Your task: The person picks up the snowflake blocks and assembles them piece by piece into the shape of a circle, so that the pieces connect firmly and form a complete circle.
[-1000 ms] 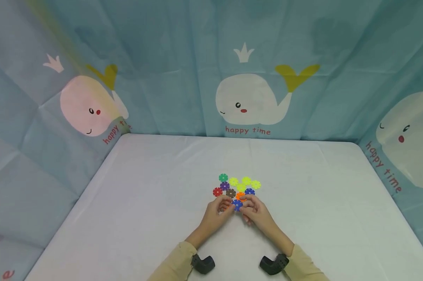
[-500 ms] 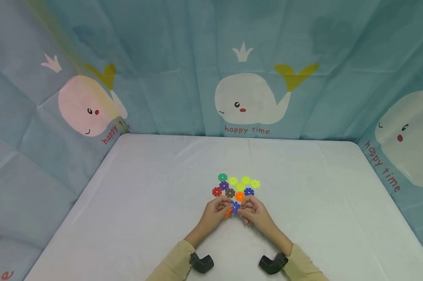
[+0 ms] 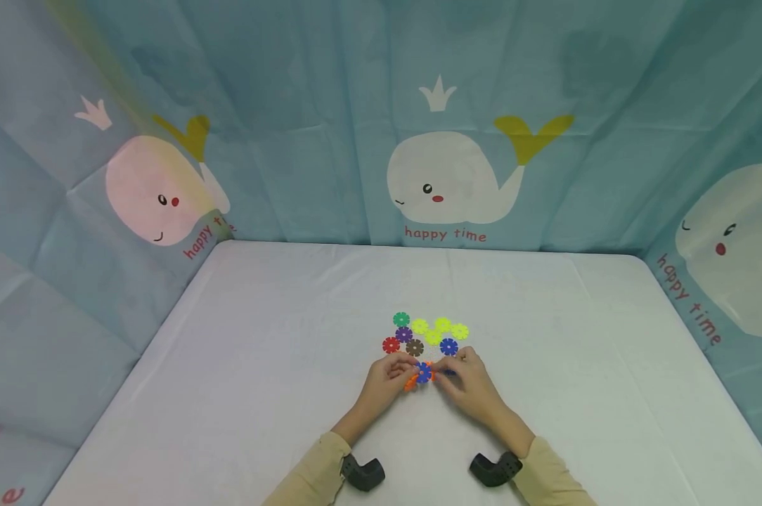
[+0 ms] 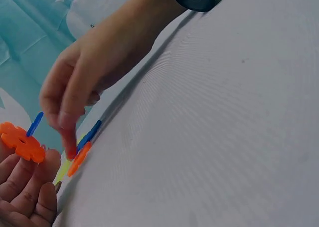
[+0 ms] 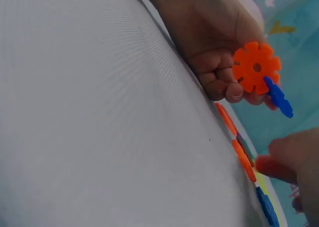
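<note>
My left hand (image 3: 381, 386) pinches an orange notched flower-shaped disc (image 5: 246, 70) between thumb and fingers. A blue disc (image 5: 279, 98) is slotted into its edge at an angle, and in the head view this blue disc (image 3: 424, 372) faces up between the two hands. My right hand (image 3: 476, 390) reaches down with thumb and index finger apart. In the left wrist view, a fingertip of it touches a second orange disc (image 4: 79, 159) on the table. The blue disc and the fingers partly hide that orange disc in the head view.
Beyond the hands lie more discs: green (image 3: 401, 320), purple (image 3: 403, 334), red (image 3: 391, 345), brown (image 3: 415, 347), blue (image 3: 448, 346) and several yellow ones (image 3: 434, 338). The white table (image 3: 280, 330) ends at a whale-printed curtain (image 3: 311, 176).
My right hand has left the joined pieces and reached to the loose orange disc, which has shifted toward me. The left hand has lowered slightly, still holding the orange disc with the blue one.
</note>
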A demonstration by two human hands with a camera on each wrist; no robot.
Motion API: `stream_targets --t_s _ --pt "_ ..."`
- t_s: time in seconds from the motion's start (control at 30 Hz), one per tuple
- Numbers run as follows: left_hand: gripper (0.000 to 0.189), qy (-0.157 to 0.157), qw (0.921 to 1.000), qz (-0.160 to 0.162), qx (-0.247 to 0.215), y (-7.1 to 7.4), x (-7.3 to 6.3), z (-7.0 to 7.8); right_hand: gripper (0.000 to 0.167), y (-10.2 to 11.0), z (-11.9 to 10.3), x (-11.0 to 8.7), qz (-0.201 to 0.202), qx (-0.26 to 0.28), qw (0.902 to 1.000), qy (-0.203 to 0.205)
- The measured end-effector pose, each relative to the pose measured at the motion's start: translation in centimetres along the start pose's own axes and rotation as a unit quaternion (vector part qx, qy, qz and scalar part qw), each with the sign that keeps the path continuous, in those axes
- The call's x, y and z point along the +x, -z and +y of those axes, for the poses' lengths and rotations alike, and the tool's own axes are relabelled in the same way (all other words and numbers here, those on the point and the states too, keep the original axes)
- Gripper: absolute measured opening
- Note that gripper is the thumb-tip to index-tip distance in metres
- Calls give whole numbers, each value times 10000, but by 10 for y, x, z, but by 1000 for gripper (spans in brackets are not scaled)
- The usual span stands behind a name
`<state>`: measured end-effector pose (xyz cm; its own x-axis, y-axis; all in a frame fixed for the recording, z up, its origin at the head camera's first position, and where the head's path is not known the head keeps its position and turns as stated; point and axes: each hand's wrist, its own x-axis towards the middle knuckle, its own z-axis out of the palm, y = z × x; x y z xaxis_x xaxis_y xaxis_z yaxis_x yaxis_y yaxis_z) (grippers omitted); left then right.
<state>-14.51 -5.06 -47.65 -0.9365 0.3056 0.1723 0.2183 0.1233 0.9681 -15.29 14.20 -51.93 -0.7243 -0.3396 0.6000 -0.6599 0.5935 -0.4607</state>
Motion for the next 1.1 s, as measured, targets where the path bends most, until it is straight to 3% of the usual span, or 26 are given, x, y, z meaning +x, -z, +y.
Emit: stream_targets --t_s 0.17,0.33,0.47,0.73,1.1 --pt "11 113 9999 -34 -118 0 0 -1 32 1 -1 -1 -291 -331 9987 248" --pt "11 222 9997 -13 -41 0 0 -1 33 0 -2 -1 -323 -271 9990 176" --pt "12 245 9997 -17 -36 0 1 -1 31 -1 -3 0 -249 165 9996 -20" --pt "11 453 9990 -35 -1 0 0 1 17 4 -9 3 674 1464 9858 -464" --pt "10 348 9993 -83 -116 1 1 -1 19 15 -23 10 426 1856 9813 -293"
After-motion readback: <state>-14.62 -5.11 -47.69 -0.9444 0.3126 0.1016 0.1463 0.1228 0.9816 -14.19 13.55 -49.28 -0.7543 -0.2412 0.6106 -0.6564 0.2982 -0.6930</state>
